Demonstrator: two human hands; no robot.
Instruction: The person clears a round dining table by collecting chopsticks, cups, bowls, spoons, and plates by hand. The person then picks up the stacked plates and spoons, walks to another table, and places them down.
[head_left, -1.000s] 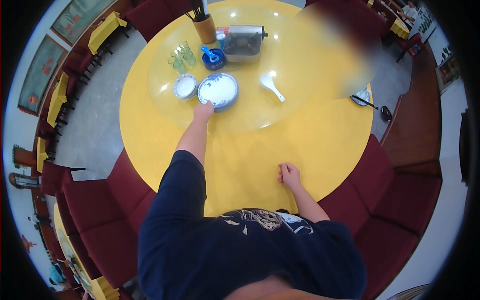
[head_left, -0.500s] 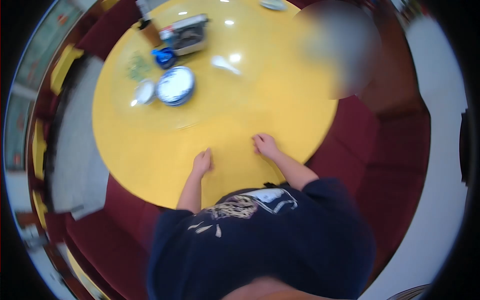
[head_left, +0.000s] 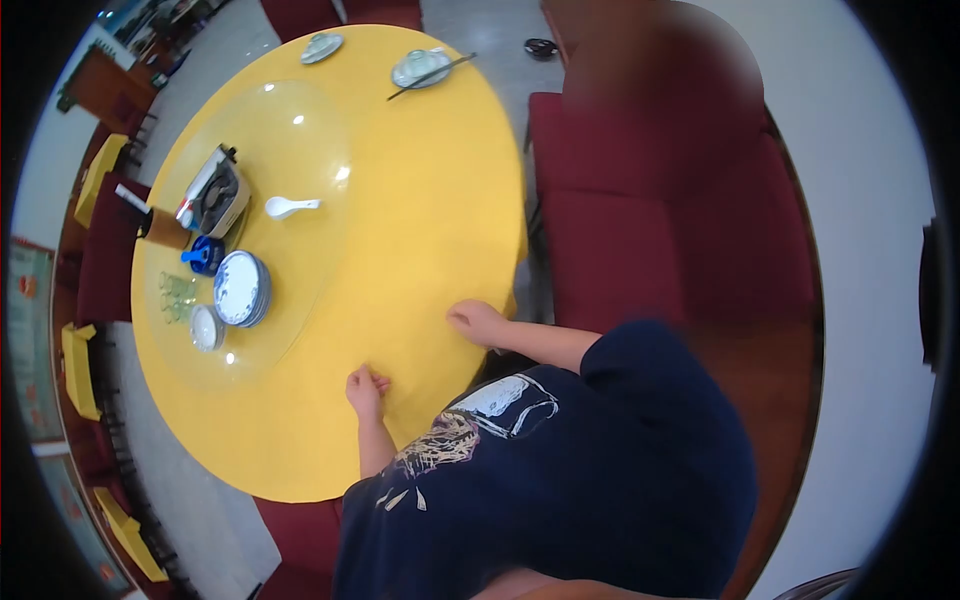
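Observation:
My left hand (head_left: 366, 390) rests on the yellow tablecloth (head_left: 420, 250) near the round table's edge, fingers curled, holding nothing. My right hand (head_left: 476, 322) lies on the cloth close to the edge too, loosely closed and empty. A stack of blue-and-white plates (head_left: 241, 288) sits on the glass turntable (head_left: 270, 140), well away from both hands. Beside the stack stands a small white bowl (head_left: 206, 327). A white spoon (head_left: 288, 207) lies farther along the glass.
On the turntable are a metal stove (head_left: 218, 195), a blue dish (head_left: 205, 255), clear glasses (head_left: 178, 295) and a brown holder (head_left: 160, 228). Two place settings (head_left: 422, 67) lie at the far edge. Dark red chairs (head_left: 640, 200) ring the table.
My left hand came off the plate stack and drew back to the table edge. The view swung round, so the table now lies to the left.

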